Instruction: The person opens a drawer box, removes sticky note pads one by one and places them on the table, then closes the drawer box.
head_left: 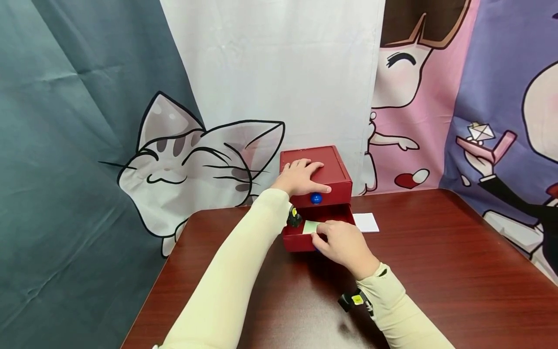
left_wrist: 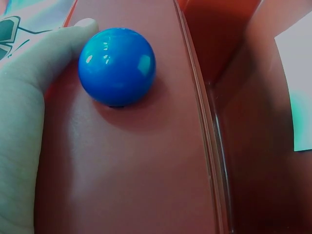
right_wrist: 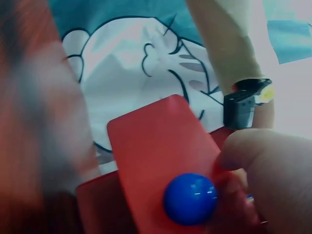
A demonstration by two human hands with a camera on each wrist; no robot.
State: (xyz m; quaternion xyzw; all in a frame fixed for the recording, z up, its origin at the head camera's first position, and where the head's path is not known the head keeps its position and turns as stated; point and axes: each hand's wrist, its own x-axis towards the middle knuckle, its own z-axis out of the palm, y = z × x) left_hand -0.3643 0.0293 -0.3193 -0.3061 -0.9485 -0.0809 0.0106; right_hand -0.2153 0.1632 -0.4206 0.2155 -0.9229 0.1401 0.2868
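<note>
A red box with two drawers point(head_left: 320, 162) stands against the backdrop. My left hand point(head_left: 301, 177) rests spread on its top, thumb reaching down the front beside the upper drawer's round blue knob point(left_wrist: 117, 67). The upper drawer is closed. Below it, the lower drawer point(head_left: 298, 242) is pulled out, with its own blue knob point(right_wrist: 190, 199) on the front. Over this drawer my right hand point(head_left: 344, 245), fingers bent, pinches the right side of a pale green paper point(head_left: 310, 227). The fingertips are partly hidden, and the thumb lies close to the drawer's front edge.
A white sheet of paper point(head_left: 366, 222) lies on the brown wooden table point(head_left: 436, 252), just right of the box. Behind the table hangs a cloth backdrop point(head_left: 279, 63) with cartoon figures. Each wrist wears a small black camera point(head_left: 347, 301).
</note>
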